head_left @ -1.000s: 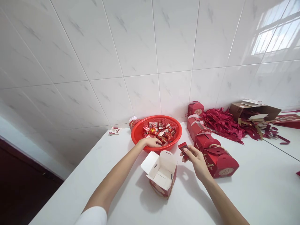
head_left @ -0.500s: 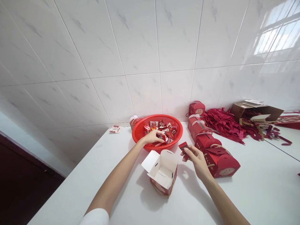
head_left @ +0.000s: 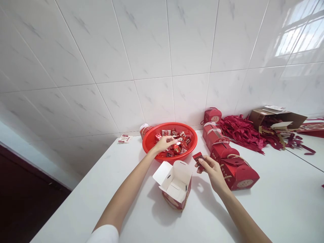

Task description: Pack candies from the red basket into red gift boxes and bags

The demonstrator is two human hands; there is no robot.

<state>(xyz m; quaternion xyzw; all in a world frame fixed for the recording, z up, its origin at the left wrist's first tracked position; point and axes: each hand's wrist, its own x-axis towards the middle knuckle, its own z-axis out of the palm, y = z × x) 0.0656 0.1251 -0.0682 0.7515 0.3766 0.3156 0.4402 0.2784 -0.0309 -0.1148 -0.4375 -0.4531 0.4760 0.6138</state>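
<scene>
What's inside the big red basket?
Lots of small wrapped packets, mostly red, maybe sweets, fill the red plastic basket. The left hand is over them, touching the pile. The basket's bottom can't be seen: the packets and the hand cover it.

Nothing can be read clearly. The white cards (head_left: 125, 139) bear red print and the candy wrappers (head_left: 166, 133) bear markings, all too small to make out, as is the round emblem on the red gift box (head_left: 215, 119).

The left hand (head_left: 164, 144) has moved farther over the red basket (head_left: 149, 133).
</scene>
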